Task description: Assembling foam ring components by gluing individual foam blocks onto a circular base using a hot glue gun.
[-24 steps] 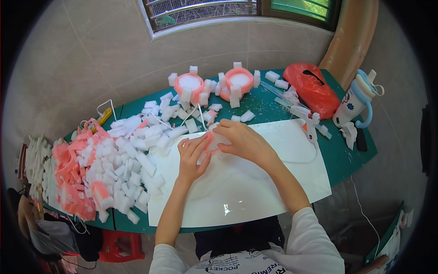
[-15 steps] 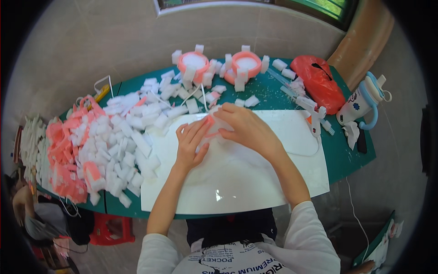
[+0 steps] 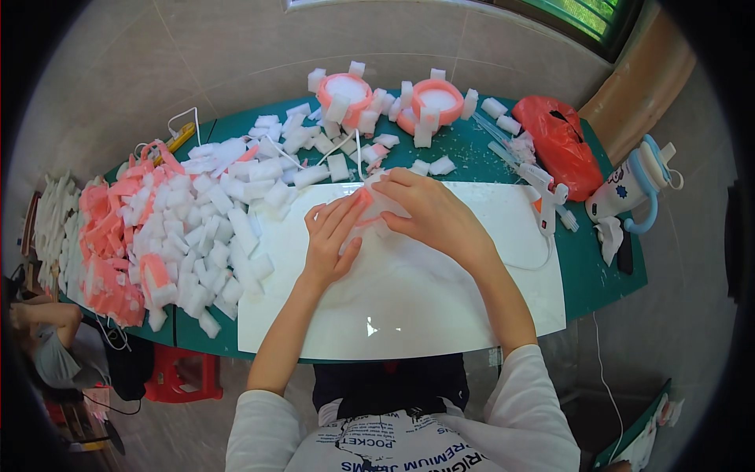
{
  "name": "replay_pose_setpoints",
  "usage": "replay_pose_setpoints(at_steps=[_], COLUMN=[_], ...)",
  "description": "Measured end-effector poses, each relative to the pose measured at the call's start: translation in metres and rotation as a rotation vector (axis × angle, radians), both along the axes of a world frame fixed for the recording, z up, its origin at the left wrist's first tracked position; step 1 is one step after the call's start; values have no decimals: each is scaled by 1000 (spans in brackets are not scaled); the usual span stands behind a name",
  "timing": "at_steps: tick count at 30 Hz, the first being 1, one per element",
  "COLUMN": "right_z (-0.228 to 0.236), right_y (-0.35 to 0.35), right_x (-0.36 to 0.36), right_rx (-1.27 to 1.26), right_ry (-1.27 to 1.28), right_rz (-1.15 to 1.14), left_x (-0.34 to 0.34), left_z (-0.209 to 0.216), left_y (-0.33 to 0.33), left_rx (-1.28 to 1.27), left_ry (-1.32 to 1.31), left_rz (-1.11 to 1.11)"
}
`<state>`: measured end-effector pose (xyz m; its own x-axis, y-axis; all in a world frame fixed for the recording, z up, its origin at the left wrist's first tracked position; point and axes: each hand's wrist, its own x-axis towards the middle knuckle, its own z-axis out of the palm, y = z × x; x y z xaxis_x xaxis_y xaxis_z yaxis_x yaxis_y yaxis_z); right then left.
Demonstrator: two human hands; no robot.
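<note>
A small pink-and-white foam piece (image 3: 365, 198) lies between my two hands at the far edge of a glossy white board (image 3: 472, 307). My left hand (image 3: 329, 240) presses its extended fingers onto the pink side, with the thumb held apart. From the right, my right hand (image 3: 432, 211) curves over the white part, gripping it between thumb and fingers. The fingers hide much of the piece. Left of the board, a heap of white foam blocks (image 3: 206, 228) spreads out, with pink foam strips (image 3: 102, 212) beyond it.
Two pink foam rings (image 3: 344, 88) with white blocks around them stand at the back. A white glue gun (image 3: 543, 187), a red plastic bag (image 3: 560, 153) and a white-and-blue tumbler (image 3: 617, 187) are on the right. Another person (image 3: 59, 330) sits at far left near a red stool (image 3: 182, 374).
The view has shifted slightly, so the table sits a little differently in it. Both hands keep hold of the foam piece, with only slight movement of the fingers.
</note>
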<state>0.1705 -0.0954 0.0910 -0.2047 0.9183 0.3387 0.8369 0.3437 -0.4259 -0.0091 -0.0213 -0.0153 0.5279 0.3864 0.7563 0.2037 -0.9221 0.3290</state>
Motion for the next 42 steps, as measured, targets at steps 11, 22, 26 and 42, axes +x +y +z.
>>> replay_pose_setpoints(at_steps=[11,22,26,42], right_z=[-4,0,1,-2], right_y=[0,2,2,4], right_x=[3,2,1,4], right_rx=[34,-36,-46,-11], right_ry=[33,43,46,43], right_rz=[23,-7,-27,-24], left_x=[-1,1,0,2], left_z=[-1,1,3,8], left_y=[3,5,4,0], left_rx=[16,35,41,12], left_ry=[23,17,52,90], left_rz=[-5,-10,14,30])
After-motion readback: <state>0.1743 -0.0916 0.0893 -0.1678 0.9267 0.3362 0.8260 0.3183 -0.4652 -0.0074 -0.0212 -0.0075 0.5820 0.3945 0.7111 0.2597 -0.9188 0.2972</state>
